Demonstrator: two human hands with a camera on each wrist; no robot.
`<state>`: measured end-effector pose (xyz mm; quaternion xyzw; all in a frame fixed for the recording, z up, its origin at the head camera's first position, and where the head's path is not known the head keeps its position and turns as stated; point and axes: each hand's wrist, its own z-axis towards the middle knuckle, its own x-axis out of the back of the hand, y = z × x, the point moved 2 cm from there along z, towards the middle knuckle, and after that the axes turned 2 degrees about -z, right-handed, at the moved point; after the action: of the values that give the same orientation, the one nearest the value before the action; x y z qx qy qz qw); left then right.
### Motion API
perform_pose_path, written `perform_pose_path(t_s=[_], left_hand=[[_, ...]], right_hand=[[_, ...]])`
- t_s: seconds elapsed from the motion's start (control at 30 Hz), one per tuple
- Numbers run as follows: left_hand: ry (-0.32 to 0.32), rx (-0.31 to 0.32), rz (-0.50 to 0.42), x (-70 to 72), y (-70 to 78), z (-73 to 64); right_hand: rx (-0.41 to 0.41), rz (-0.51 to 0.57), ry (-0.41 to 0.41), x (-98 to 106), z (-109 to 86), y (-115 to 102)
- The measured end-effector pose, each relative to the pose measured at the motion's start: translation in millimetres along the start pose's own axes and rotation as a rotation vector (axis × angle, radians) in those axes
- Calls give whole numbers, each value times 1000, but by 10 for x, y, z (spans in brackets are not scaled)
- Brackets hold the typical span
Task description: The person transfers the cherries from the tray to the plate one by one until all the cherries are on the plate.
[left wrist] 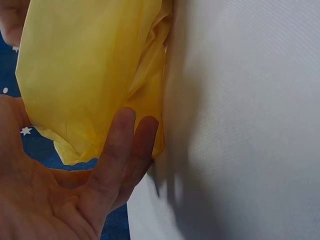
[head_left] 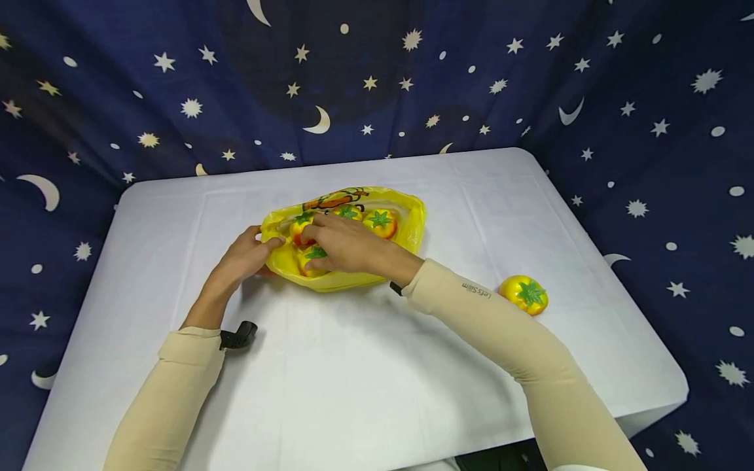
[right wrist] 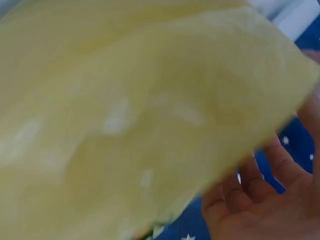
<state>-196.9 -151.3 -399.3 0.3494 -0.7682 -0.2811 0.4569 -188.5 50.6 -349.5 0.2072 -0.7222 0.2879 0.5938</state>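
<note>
A yellow plastic bag (head_left: 412, 226) lies mouth up on the table with several yellow-red toy tomatoes inside, each with a green star-shaped leaf top. My left hand (head_left: 250, 252) grips the bag's left rim, its thumb over the edge and its fingers outside; the left wrist view shows two fingers along the yellow wall. Inside the bag mouth, my right hand (head_left: 350, 245) reaches over the tomatoes, thumb and fingers apart near the front-left tomato (head_left: 309, 261). In the right wrist view, the bag wall hides its fingertips, and no tomato shows in the palm.
One more toy tomato (head_left: 523, 295) lies on the white-covered table (head_left: 330, 386), beyond the right forearm. Dark blue cloth (head_left: 377, 72) with stars and moons hangs behind and at the sides. A black strap device (head_left: 238, 335) sits on the left wrist.
</note>
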Motion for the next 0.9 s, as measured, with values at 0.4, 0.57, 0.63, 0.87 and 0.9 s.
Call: perform_pose_path(t_s=[0.4,0.57,0.63,0.87,0.9], left_hand=[[9,9,35,29,9,-21],[6,3,40,18,24,-22],[4,5,33,15,25,-21],[2,16,35,10,16,-19],[4,11,37,9,15,-17]], right_hand=[[-53,117,140,208,-434,388],[-77,215,208,281,-734,576],[-113,259,225,314,-894,672],[-245,404,252,335,-1512,1093],[-261,423,259,329,-1600,1145]])
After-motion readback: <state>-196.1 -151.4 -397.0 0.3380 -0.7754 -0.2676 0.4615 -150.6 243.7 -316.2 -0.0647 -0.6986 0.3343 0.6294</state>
